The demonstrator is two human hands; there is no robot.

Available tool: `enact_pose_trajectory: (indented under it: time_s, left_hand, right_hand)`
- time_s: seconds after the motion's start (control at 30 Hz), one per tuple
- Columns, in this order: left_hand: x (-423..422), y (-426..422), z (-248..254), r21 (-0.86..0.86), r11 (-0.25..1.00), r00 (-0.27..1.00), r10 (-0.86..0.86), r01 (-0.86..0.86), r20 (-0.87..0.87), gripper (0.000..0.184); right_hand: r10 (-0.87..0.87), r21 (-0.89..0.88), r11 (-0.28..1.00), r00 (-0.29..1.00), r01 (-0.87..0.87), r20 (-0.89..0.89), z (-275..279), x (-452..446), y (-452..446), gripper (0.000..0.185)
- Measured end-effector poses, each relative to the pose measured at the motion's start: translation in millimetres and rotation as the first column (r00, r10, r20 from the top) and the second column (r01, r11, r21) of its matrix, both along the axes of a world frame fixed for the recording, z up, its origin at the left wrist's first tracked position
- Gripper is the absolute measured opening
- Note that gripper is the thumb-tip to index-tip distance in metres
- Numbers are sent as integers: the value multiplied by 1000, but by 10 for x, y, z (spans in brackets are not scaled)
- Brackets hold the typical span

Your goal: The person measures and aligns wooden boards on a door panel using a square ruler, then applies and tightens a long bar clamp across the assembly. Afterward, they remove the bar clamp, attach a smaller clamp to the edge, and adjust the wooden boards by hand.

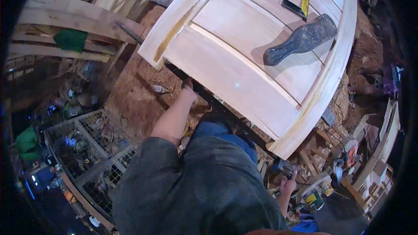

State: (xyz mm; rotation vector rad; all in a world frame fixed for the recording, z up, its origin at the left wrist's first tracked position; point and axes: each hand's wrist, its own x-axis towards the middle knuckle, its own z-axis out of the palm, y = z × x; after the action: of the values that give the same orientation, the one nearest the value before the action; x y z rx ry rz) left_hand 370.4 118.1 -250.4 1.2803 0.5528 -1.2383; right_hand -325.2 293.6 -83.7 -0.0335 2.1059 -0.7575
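Note:
A pale wooden panel [235,78] with curved side rails lies in front of me. On it rest a dark wooden mallet [300,39] and a small square with a yellow blade [305,0] and black stock. My left hand [190,86] is at the dark bar [217,104] along the panel's near edge; its fingers are mostly hidden there. Lower right, my right hand [287,184] is beside a dark metal piece [285,167] near the panel's corner, one finger pointing up. What it holds, if anything, is too small to tell.
Sawdust [135,91] covers the ground around the panel. Wooden beams [69,13] stand at the upper left, a metal mesh frame [91,143] at the lower left. Tools, offcuts and a yellow-green box [314,199] crowd the lower right.

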Motion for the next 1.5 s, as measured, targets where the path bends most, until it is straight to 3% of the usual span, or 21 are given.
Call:
enact_pose_trajectory:
  time_s: [0.03, 0.07, 0.13, 0.2, 0.37, 0.4, 0.47, 0.53, 0.6, 0.7, 0.73, 0.93, 1.0, 1.1, 1.17, 1.2, 1.23, 1.27, 1.33, 1.43, 1.5]
  left_hand:
    - [15, -102, 56, -77, 997, 1000, -26, 27, 18, 39]
    - [32, -171, 114, -148, 987, 998, -48, 53, 38, 43]
    - [149, -267, 235, -282, 953, 992, -82, 106, 97, 52]
    - [319, -299, 236, -431, 902, 1000, -9, 15, 15, 58]
    - [402, -526, 648, -667, 745, 995, -45, -23, -85, 64]
    - [366, -563, 892, -647, 763, 997, -39, -14, -68, 65]
    - [332, -577, 1102, -595, 803, 999, 0, -28, -47, 67]
    - [312, -571, 1178, -536, 840, 997, 71, -81, -40, 67]
    - [300, -567, 1235, -483, 872, 997, 77, -82, -31, 67]
    - [181, -560, 1336, -456, 886, 995, 99, -85, 6, 67]
    - [127, -568, 1369, -455, 887, 994, 104, -82, 22, 67]
    - [-163, -574, 1612, -447, 895, 999, 29, -11, 33, 68]
    - [-161, -585, 1539, -483, 875, 992, 77, -21, 98, 67]
    - [-99, -467, 1311, -468, 881, 991, -8, 69, 131, 68]
    - [-199, -499, 1483, -485, 871, 995, -47, 81, 83, 74]
    - [-47, -430, 1276, -479, 867, 986, -75, 138, 149, 76]
    - [-323, -530, 1669, -421, 896, 984, -84, 143, 155, 80]
    - [-323, -569, 1629, -395, 903, 971, -81, 168, 226, 88]
    - [-488, -569, 1778, -395, 889, 924, -74, 232, 376, 100]
    - [-524, -502, 1742, -389, 916, 918, 67, 99, 391, 96]
    - [-618, -480, 1850, -375, 915, 910, 22, 148, 413, 91]
  right_hand:
    - [8, 49, 999, 1000, -8, -15, -57, 126, -83, 60]
    - [-168, -152, 972, 982, 180, 89, -210, 298, -130, 41]
    - [-161, -111, 979, 981, 172, 107, -356, 399, -190, 39]
    - [-169, -115, 976, 977, 184, 127, -719, 327, -149, 43]
    - [307, 254, 931, 937, -260, -165, -722, 543, -260, 61]
    - [366, 297, 906, 910, -301, -196, -790, 564, -249, 66]
    - [-17, 112, 994, 999, 20, -34, -1184, 421, -118, 65]
    - [-157, 48, 987, 986, 155, 49, -1167, 481, -176, 56]
    - [-70, 68, 995, 998, 70, 4, -760, 701, -347, 41]
    - [36, 126, 992, 996, -26, -80, -783, 544, -408, 39]
    - [-66, 21, 998, 991, 64, 118, -725, 466, -368, 43]
    - [-95, 62, 994, 993, 91, 64, -690, 135, -543, 41]
    - [-106, -181, 975, 984, 132, 146, -1124, -178, -394, 45]
    - [-128, -140, 978, 976, 153, 177, -934, -47, -574, 43]
    - [-163, -111, 976, 970, 185, 182, -792, 14, -715, 51]
    - [-170, -98, 977, 971, 187, 166, -729, 25, -757, 56]
    - [-118, -140, 983, 992, 123, 44, -513, 159, -853, 44]
    - [-70, -164, 985, 994, 55, -86, -286, 299, -948, 38]
    - [-145, -61, 988, 984, 139, -100, -423, 138, -961, 44]
    - [-103, -73, 993, 976, 91, -190, -95, 219, -1073, 43]
    - [-114, -94, 991, 965, 94, -237, 94, 256, -1140, 47]
